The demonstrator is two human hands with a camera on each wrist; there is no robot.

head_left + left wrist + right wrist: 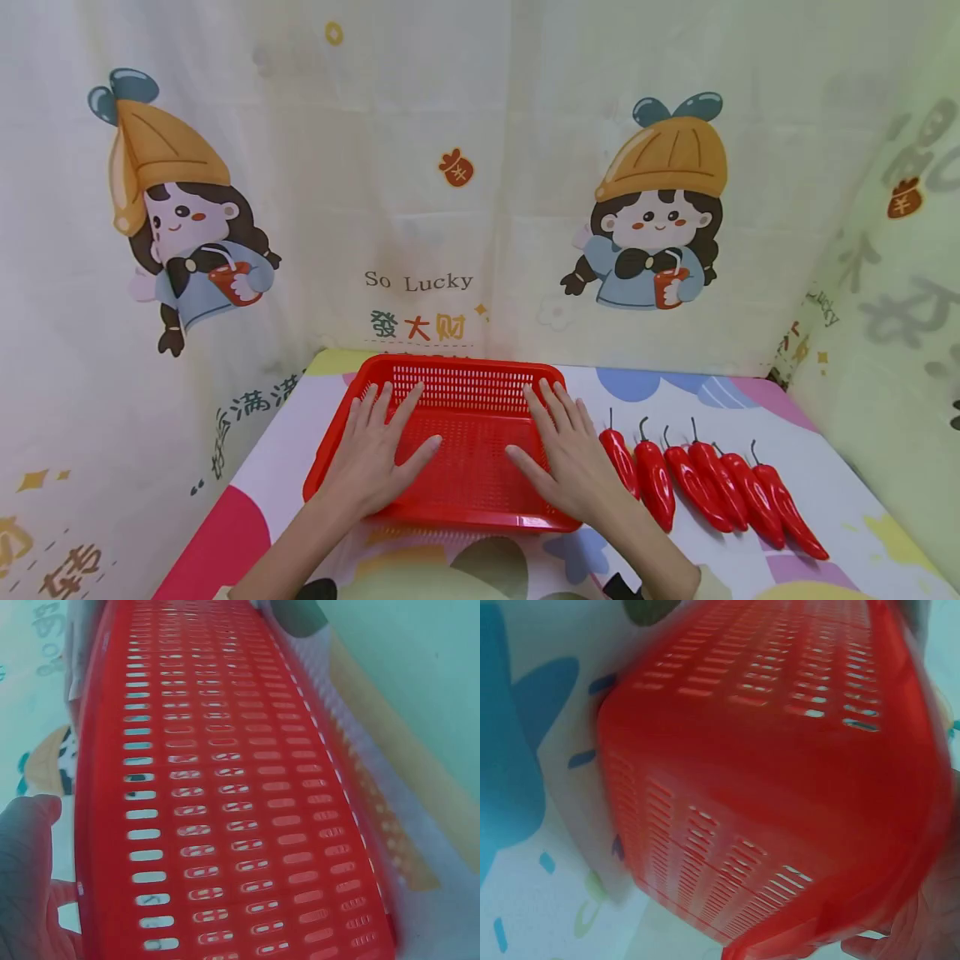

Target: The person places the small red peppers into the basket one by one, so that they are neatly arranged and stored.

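Note:
A shallow red plastic basket (472,467) with slotted walls sits on the patterned table, and nothing lies in it. My left hand (375,462) is over its left side, fingers spread and straight. Over the right side is my right hand (573,467), likewise with straight, spread fingers. Neither hand grips anything; whether they touch the rim is unclear. The left wrist view shows the basket's slotted front wall (255,787) beside part of the left hand (26,870). In the right wrist view a basket corner (757,750) fills the middle, with the right hand (930,915) at the edge.
Several shiny red chili peppers (697,492) with dark stems lie in a row to the right of the basket, close to my right forearm. A printed cloth (517,183) hangs behind the table (585,396) and along both sides.

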